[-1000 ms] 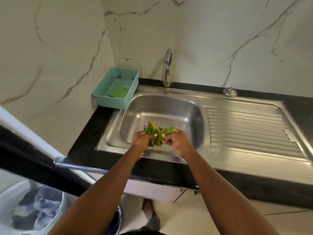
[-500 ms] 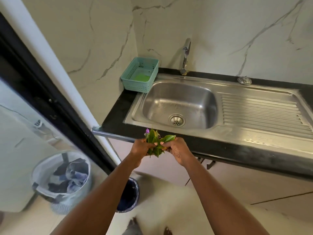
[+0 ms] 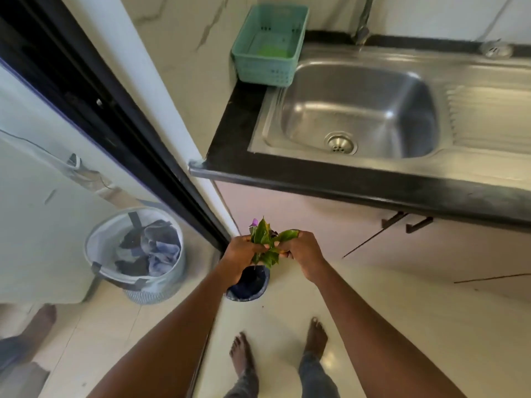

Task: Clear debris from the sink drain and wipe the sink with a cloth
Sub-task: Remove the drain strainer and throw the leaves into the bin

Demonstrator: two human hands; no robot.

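Note:
A bunch of green leaves point(image 3: 265, 244) with a small purple flower is pinched between my left hand point(image 3: 240, 251) and my right hand point(image 3: 305, 249). Both hands hold it low, in front of the cabinet and directly above a small dark blue bin point(image 3: 249, 285) on the floor. The steel sink point(image 3: 356, 110) is up and to the right, its basin bare, with the round drain point(image 3: 341, 142) uncovered. A green cloth point(image 3: 271, 50) lies inside the teal basket point(image 3: 268, 44) at the sink's left corner.
The black counter edge point(image 3: 344, 179) runs above my hands. A tap point(image 3: 362, 27) and a loose strainer point(image 3: 497, 48) sit behind the sink. A white laundry basket point(image 3: 135, 254) with clothes stands on the left behind a black door frame point(image 3: 115, 116). My bare feet are on the tiled floor.
My hands carried the leaves from over the sink basin, down past the counter edge, to above the blue bin. My view has tilted down toward the floor.

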